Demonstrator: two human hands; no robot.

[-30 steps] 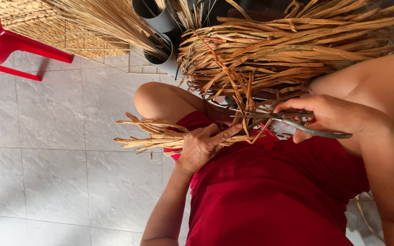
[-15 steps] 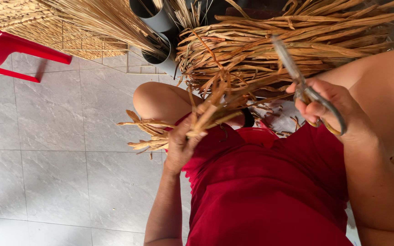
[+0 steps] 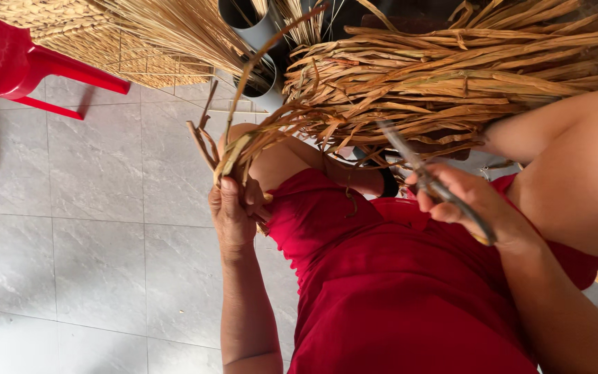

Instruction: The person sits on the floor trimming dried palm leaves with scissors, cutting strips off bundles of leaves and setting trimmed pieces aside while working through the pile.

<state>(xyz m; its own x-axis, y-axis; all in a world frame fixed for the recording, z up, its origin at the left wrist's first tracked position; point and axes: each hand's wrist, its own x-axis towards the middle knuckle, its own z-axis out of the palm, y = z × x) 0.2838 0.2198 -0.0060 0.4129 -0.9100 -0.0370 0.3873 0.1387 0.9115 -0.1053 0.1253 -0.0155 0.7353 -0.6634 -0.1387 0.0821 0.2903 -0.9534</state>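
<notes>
My left hand [image 3: 233,211] grips a small bunch of dried straw strands [image 3: 243,142], lifted above my knee with the cut ends pointing up and left. My right hand [image 3: 475,204] holds a pair of metal scissors [image 3: 427,180], blades pointing up toward the big woven mass of dried straw [image 3: 451,76] that rests across my lap. I wear a red garment [image 3: 396,291]. The scissors' blades appear closed and are clear of the bunch.
A red plastic chair [image 3: 15,62] stands at the upper left on the grey tiled floor [image 3: 91,228]. Woven straw panels [image 3: 105,41] and loose straw lie at the top, beside grey pipes [image 3: 250,28].
My left hand has raised the straw bunch up and to the left. My right hand has swung the scissors away from the bunch, blades now angled upward.
</notes>
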